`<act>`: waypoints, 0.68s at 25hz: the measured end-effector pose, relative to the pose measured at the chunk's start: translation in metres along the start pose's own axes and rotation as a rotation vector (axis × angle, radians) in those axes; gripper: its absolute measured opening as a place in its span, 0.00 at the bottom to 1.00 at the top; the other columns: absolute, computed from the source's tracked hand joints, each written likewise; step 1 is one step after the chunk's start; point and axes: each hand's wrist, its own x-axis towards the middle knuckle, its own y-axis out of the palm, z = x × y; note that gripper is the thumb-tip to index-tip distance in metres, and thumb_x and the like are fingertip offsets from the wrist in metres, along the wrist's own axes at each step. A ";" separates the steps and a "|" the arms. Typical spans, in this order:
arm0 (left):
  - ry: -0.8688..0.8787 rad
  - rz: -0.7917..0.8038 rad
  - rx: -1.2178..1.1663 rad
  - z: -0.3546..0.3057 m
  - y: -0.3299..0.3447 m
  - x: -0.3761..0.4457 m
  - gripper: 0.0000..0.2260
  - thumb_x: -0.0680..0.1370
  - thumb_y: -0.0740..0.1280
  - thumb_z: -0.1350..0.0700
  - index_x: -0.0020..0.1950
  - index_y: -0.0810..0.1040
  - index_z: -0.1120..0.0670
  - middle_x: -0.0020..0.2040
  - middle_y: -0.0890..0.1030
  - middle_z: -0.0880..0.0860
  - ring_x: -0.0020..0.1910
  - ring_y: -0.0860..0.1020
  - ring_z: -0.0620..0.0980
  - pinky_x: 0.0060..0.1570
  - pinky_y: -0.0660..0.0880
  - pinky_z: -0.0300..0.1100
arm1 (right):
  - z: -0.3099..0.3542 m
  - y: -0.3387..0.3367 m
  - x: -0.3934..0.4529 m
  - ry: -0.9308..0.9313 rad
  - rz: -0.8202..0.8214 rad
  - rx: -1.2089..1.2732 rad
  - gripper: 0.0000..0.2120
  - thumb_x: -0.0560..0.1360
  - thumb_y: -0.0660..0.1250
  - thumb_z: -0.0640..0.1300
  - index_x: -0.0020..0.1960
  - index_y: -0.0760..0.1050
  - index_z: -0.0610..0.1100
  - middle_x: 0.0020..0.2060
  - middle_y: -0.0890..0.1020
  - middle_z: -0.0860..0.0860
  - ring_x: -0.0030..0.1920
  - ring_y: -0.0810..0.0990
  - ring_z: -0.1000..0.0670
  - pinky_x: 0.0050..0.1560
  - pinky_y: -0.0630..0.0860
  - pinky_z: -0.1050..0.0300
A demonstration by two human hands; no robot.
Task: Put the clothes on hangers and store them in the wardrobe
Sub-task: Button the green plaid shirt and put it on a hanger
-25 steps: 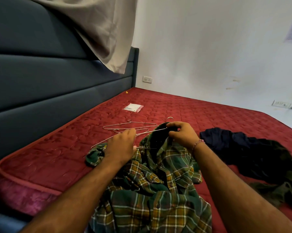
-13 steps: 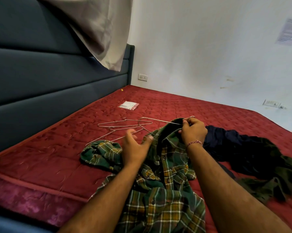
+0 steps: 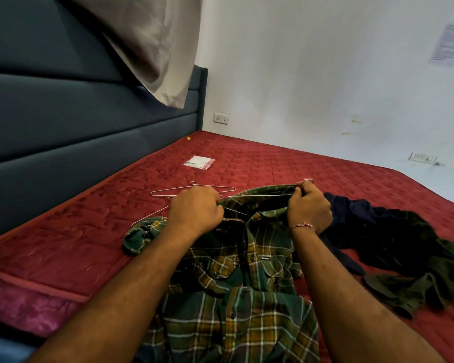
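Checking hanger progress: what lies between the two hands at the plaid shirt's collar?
In the head view, the plaid shirt's open collar spans between left hand and right hand, with a wire hanger's straight bar running across inside it.

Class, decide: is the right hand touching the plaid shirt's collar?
Touching. The head view shows the right hand pinching the collar of the plaid shirt, fingers curled around its edge.

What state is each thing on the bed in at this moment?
Plaid shirt: buttoned, on mattress, collar held open.
Wire hanger: partly inside collar.
Left hand: grips collar's left side.
Right hand: pinches collar's right side.
Spare hangers: loose on mattress.
Dark clothes: crumpled, unhung.
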 end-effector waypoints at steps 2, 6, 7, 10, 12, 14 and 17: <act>0.016 -0.048 0.137 -0.006 -0.019 -0.007 0.10 0.78 0.64 0.46 0.51 0.84 0.47 0.46 0.83 0.50 0.47 0.82 0.55 0.40 0.73 0.46 | 0.004 0.009 -0.007 -0.100 -0.030 -0.048 0.06 0.80 0.67 0.49 0.48 0.80 0.48 0.43 0.84 0.50 0.44 0.82 0.42 0.38 0.68 0.55; 0.008 -0.132 0.206 0.007 -0.024 -0.007 0.12 0.81 0.63 0.43 0.56 0.83 0.46 0.50 0.82 0.49 0.50 0.81 0.52 0.40 0.76 0.47 | 0.010 0.022 -0.022 -0.310 -0.017 -0.084 0.04 0.77 0.69 0.46 0.44 0.80 0.48 0.41 0.84 0.53 0.35 0.81 0.44 0.32 0.69 0.58; -0.010 -0.076 0.231 0.007 -0.024 -0.004 0.12 0.81 0.63 0.44 0.56 0.83 0.46 0.50 0.83 0.50 0.50 0.82 0.54 0.42 0.77 0.48 | 0.010 0.024 -0.027 -0.404 0.004 -0.132 0.04 0.76 0.69 0.43 0.42 0.79 0.47 0.37 0.83 0.52 0.32 0.80 0.43 0.29 0.67 0.59; 0.038 0.006 0.281 -0.006 -0.015 0.000 0.09 0.80 0.64 0.50 0.56 0.81 0.47 0.50 0.84 0.52 0.50 0.83 0.57 0.43 0.76 0.48 | 0.012 0.034 -0.038 -0.727 0.129 -0.333 0.05 0.73 0.68 0.39 0.40 0.78 0.47 0.34 0.82 0.51 0.28 0.80 0.43 0.27 0.60 0.59; 0.118 0.035 0.232 -0.011 -0.006 0.007 0.09 0.79 0.65 0.52 0.55 0.82 0.47 0.49 0.84 0.53 0.49 0.83 0.58 0.43 0.76 0.49 | 0.017 0.041 -0.043 -0.747 0.213 -0.413 0.04 0.75 0.66 0.42 0.43 0.79 0.48 0.38 0.84 0.52 0.34 0.84 0.44 0.28 0.60 0.59; 0.131 0.151 0.045 -0.005 0.007 0.018 0.08 0.76 0.65 0.54 0.48 0.84 0.48 0.44 0.85 0.52 0.45 0.83 0.56 0.45 0.79 0.49 | 0.023 0.048 -0.045 -0.717 0.236 -0.454 0.06 0.77 0.64 0.44 0.44 0.79 0.49 0.40 0.84 0.53 0.38 0.85 0.45 0.29 0.62 0.58; 0.035 0.265 -0.390 0.010 0.023 0.032 0.09 0.72 0.63 0.54 0.35 0.82 0.52 0.32 0.81 0.47 0.30 0.80 0.48 0.36 0.79 0.46 | 0.033 0.059 -0.040 -0.646 0.343 -0.502 0.08 0.78 0.62 0.44 0.48 0.80 0.50 0.42 0.85 0.51 0.44 0.85 0.43 0.33 0.67 0.56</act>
